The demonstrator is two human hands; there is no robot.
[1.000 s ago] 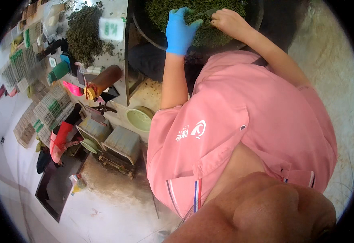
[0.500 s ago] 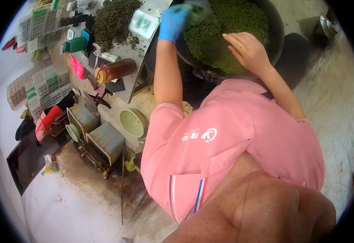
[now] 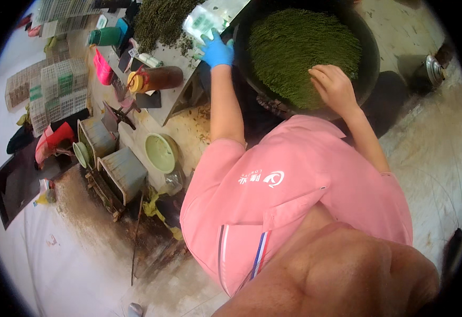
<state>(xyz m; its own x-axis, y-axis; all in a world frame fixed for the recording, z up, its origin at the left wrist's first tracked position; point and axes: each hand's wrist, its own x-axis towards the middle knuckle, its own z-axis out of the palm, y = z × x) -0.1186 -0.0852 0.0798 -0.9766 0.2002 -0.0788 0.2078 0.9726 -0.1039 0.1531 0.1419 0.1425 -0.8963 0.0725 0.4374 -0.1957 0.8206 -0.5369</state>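
A wide dark round pan (image 3: 374, 58) at the top holds a heap of small green leaf-like pieces (image 3: 302, 53), streaked in the picture. My bare right hand (image 3: 335, 87) hovers over or touches the heap's right side, its fingers loosely bent and nothing visible in them. At the left of the pan, my left hand (image 3: 216, 52) wears a blue glove. Its fingers are spread, their tips on the edge of a white packet (image 3: 202, 24) with green marks. That packet lies on a grey tabletop (image 3: 170, 108).
Darker green pieces (image 3: 162, 24) are piled on the tabletop. Near its edge lie a jar (image 3: 159, 79) with a yellow lid and a green bottle (image 3: 104, 36). Grey bins (image 3: 122, 171) and a pale green basin (image 3: 161, 153) stand at left. A metal canister (image 3: 421, 71) is at right.
My left hand has moved from over the pan, left and down to the white packet; the blurred clear sheet beside it no longer shows over the pan. My right hand stays over the heap.
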